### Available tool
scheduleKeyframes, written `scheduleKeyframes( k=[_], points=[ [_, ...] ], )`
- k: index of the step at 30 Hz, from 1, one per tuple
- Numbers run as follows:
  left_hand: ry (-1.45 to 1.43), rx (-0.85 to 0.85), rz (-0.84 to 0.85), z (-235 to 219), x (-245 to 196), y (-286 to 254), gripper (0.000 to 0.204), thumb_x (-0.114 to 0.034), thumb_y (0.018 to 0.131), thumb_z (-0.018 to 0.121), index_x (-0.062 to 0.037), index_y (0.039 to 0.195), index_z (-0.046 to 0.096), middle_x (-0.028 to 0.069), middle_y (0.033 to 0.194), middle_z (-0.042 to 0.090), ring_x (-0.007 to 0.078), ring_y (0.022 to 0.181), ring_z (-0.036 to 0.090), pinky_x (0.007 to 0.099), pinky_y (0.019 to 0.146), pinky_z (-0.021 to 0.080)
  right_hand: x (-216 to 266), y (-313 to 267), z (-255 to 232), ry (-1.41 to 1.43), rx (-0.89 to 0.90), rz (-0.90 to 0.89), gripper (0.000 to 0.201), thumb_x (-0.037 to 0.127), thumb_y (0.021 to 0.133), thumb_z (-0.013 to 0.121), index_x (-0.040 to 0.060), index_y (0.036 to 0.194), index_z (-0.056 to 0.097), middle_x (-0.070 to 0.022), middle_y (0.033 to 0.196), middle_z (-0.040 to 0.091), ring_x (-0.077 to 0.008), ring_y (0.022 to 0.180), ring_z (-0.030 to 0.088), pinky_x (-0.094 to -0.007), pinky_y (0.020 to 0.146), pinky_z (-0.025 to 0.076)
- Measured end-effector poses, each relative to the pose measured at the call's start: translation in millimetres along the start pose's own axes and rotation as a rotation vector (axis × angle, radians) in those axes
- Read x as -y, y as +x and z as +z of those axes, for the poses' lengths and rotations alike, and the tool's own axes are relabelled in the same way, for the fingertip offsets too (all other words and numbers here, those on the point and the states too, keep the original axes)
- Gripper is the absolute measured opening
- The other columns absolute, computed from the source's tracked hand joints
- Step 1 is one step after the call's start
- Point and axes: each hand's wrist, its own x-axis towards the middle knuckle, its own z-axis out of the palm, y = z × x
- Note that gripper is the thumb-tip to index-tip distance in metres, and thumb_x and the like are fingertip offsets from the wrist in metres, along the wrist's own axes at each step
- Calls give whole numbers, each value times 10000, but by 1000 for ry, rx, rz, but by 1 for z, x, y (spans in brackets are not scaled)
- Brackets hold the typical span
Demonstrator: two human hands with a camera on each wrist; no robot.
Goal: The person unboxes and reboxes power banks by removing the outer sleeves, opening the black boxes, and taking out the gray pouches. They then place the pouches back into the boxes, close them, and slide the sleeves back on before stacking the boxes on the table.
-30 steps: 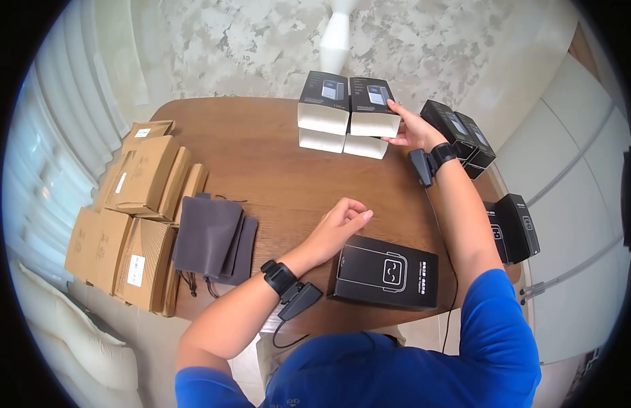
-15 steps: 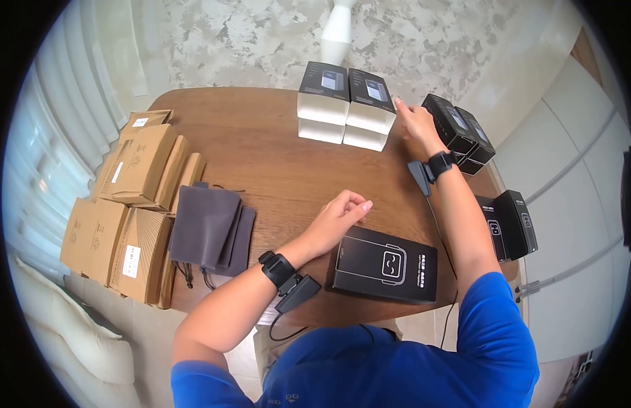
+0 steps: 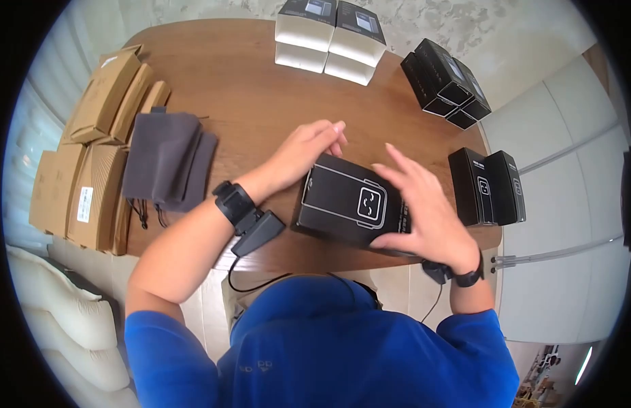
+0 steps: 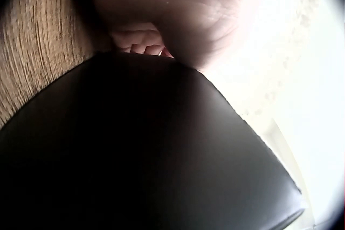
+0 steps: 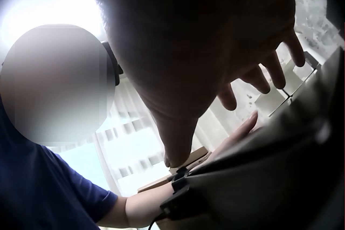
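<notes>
A black box (image 3: 343, 200) with a white line drawing of a smiling device lies flat near the table's front edge. Over its right end spreads my right hand (image 3: 428, 211), fingers fanned toward the far edge and thumb along the near edge. The right wrist view shows those fingers (image 5: 275, 71) apart and extended, wrapped round nothing. By the box's far left corner rests my left hand (image 3: 309, 149), its fingers loosely curled with nothing in them. The left wrist view has a dark box side filling the foreground, with the left palm (image 4: 178, 9) beyond it.
Brown cardboard boxes (image 3: 98, 102) pile at the left, next to grey drawstring pouches (image 3: 162, 160). Black-and-white boxes (image 3: 356, 47) are stacked at the back, black boxes (image 3: 441, 78) at the back right. Two upright black boxes (image 3: 489, 190) stand at the right edge.
My right hand has left the stacked boxes at the back and come down over the near black box. The head view has tilted down; my left hand stays by the box.
</notes>
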Motion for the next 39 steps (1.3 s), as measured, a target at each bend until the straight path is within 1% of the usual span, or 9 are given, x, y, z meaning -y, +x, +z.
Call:
scheduleKeyframes(
  k=[11,14,17,22,25,29,33,37,39],
  points=[
    [-100,-90,-34,-7,-11,-3,485,-452,1008,374,-31,966,610,33,829,605,88,760,566,226,711,464,0,31,26,103,7,1,819,342,635,827,80,1317,455,-206,1362,411,-397,1251,387,-446,1066,296],
    [-204,-198,-49,-7,-13,-2,540,-498,989,391,-13,923,618,44,827,596,104,772,551,230,728,445,-20,35,25,381,-177,-17,833,320,625,835,86,1325,449,-169,1388,403,-334,1299,372,-408,1090,281],
    [-267,-151,-128,-12,-16,-4,549,-514,978,404,-12,941,625,36,842,603,105,798,555,230,741,446,-45,41,24,757,-509,-93,820,370,742,735,27,1386,360,-152,1406,402,-279,1313,383,-393,1099,276],
    [217,-94,73,-15,-33,-7,353,-322,880,662,-30,1077,631,59,966,631,143,915,602,257,839,462,-76,60,24,957,-761,-59,836,593,850,469,25,1442,308,-192,1456,357,-293,1320,398,-417,1075,323],
    [510,-35,308,-16,-40,-12,494,-325,756,787,5,1091,635,120,1000,639,215,1005,601,317,870,475,-84,62,27,959,-762,-107,847,605,851,459,29,1450,293,-204,1454,353,-305,1311,409,-425,1066,333],
    [589,-27,284,-14,-46,-15,413,-264,796,755,12,1084,648,95,960,664,209,906,633,302,824,492,-84,56,31,901,-764,-168,835,588,864,451,33,1461,266,-210,1457,346,-314,1307,413,-434,1065,334],
    [139,-205,-14,-14,-41,-13,225,-171,949,582,29,1018,660,-35,756,618,36,750,566,198,697,469,-82,54,35,1047,-814,-181,761,484,890,474,13,1448,261,-210,1429,382,-316,1285,437,-405,1035,376],
    [-109,-276,-63,-24,-32,-8,210,-202,946,592,-5,971,660,-13,827,640,32,748,563,195,706,467,-88,47,20,1110,-889,-25,606,330,915,483,-14,1388,322,-205,1353,463,-315,1187,523,-375,960,449],
    [-165,-334,-75,-27,-33,-8,202,-205,945,594,-14,968,656,-10,850,646,32,750,564,196,713,468,-96,49,14,1283,-1204,69,476,52,887,555,-6,1333,398,-156,1252,532,-233,1111,557,-333,943,444]
  ],
)
